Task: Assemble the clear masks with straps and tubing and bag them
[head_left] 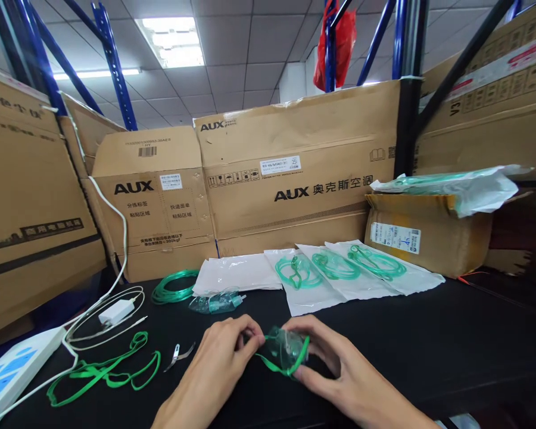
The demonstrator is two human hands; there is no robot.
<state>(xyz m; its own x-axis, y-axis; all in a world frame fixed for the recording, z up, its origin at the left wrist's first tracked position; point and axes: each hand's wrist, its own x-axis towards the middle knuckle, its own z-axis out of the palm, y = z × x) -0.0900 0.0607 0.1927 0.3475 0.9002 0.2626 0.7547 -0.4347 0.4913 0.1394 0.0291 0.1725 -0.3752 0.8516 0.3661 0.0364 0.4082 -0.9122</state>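
Note:
A clear greenish oxygen mask (284, 347) is held low over the black table between my two hands. My right hand (324, 357) grips its right side, with thumb and fingers around the rim. A green elastic strap (277, 366) runs across the front of the mask. My left hand (227, 351) pinches the strap's left end, thumb against forefinger, beside the mask. Behind my hands lies another clear mask (217, 302). To the left of my left hand are an opened nail clipper (177, 356) and several loose green straps (107, 369).
Coiled green tubing (174, 287) lies at the back left. White pouches (364, 280) with tubing coils are fanned out behind my hands. A power strip (18, 372), white cables and an adapter (117, 312) sit at left. Cardboard boxes (290, 173) wall the back; another box (424, 232) stands right.

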